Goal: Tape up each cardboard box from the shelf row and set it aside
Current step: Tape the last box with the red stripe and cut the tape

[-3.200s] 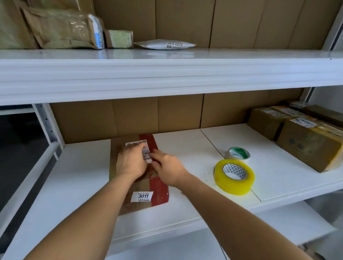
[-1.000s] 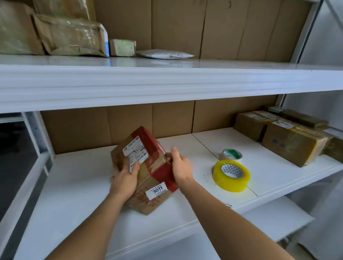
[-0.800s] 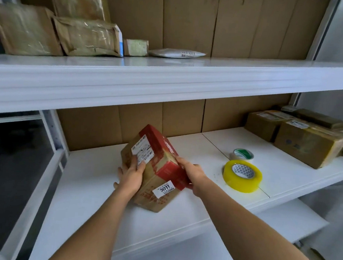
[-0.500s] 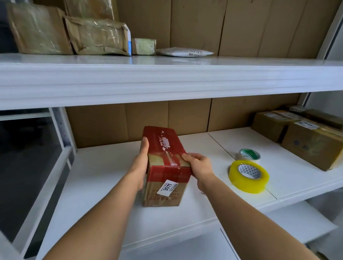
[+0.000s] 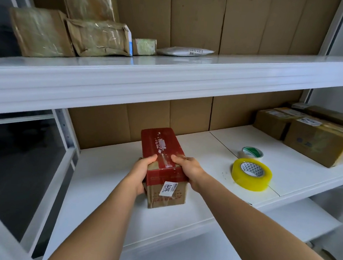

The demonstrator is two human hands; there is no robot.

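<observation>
I have the box point(image 5: 162, 165) on the shelf point(image 5: 106, 178), standing on a long face, my left hand point(image 5: 141, 170) and right hand point(image 5: 186, 167) clamped on its near end, thumbs on the red-taped top. My hold is only at that end, so if I lift, I judge the far end may dip and twist out. Swinging it right could knock the yellow tape point(image 5: 251, 174) or the green roll point(image 5: 252, 153) beyond that. Past those, further right of the box, sit taped boxes point(image 5: 316, 140). The shelf is smooth white board backed with cardboard; above the box, another shelf carries parcels point(image 5: 69, 33).
</observation>
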